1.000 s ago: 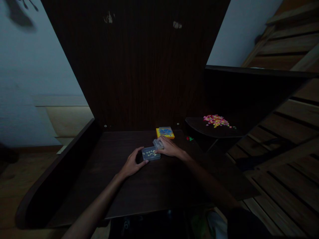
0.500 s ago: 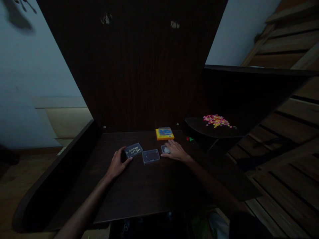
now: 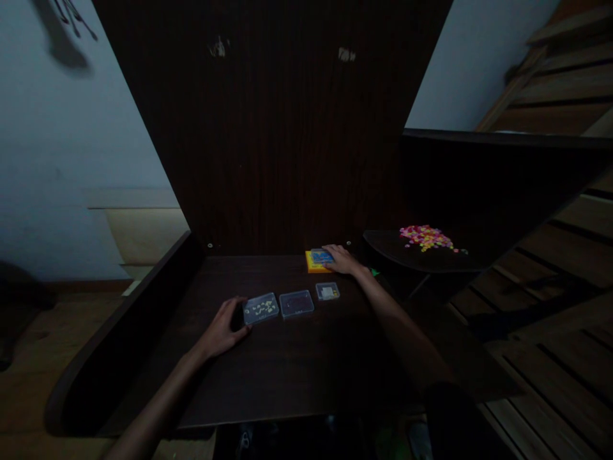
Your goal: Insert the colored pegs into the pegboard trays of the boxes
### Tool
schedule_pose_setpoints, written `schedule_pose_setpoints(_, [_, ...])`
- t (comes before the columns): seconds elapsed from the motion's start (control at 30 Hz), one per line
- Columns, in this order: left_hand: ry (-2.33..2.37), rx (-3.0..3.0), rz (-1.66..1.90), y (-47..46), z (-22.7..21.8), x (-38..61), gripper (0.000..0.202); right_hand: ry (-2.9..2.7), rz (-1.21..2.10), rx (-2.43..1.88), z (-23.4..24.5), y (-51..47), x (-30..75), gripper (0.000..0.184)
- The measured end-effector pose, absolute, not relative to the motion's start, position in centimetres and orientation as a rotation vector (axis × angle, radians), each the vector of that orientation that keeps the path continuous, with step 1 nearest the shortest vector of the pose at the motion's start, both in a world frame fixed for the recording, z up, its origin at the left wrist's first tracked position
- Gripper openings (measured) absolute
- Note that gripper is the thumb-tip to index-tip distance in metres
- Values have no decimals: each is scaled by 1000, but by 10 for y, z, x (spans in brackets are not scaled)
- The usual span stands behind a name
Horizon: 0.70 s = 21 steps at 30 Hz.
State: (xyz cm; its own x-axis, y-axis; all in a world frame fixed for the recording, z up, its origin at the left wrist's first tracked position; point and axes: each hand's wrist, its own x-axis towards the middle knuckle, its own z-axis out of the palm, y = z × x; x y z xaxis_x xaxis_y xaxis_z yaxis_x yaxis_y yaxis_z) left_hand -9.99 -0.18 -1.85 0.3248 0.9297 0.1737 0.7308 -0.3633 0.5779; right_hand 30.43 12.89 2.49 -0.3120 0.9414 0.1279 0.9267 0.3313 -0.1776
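My left hand (image 3: 224, 327) grips the left end of a clear plastic box (image 3: 261, 308), thumb in front and fingers behind. Small pale pieces lie scattered in this box. Beside it is a second clear box (image 3: 296, 304) with a few tiny specks. Further right lies a smaller clear box (image 3: 327, 292) with something white and a bit of yellow inside. My right hand (image 3: 342, 259) reaches over the right end of a flat clear case with blue contents (image 3: 320, 256), fingers behind and thumb in front. That case lies on a yellow box (image 3: 316, 269).
A heap of pink, red and yellow pieces (image 3: 427, 237) lies on the low side shelf (image 3: 390, 248) at right. Something green (image 3: 375, 272) shows behind my right wrist. The dark table (image 3: 268, 377) has a raised side panel (image 3: 129, 332) at left and a tall back board (image 3: 287, 147).
My right hand has moved off the small clear box, back to the case on the yellow box. My left hand has drawn its box toward me and straightened it beside the middle one.
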Motion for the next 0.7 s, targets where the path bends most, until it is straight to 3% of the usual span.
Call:
schedule_pose_setpoints(0.17, [1292,2278,638,-7,-11,-100,56,-2406,121,-1658,23,129,290,49])
schedule_pose_setpoints(0.43, [1166,2275,558,-8,1,-81,52,-2512,145,-1290,15,106,222,54])
schedule_pose_setpoints(0.7, [1146,2272,571,-11,6,-80,53,-2598,188,-1242,7,97,197,57])
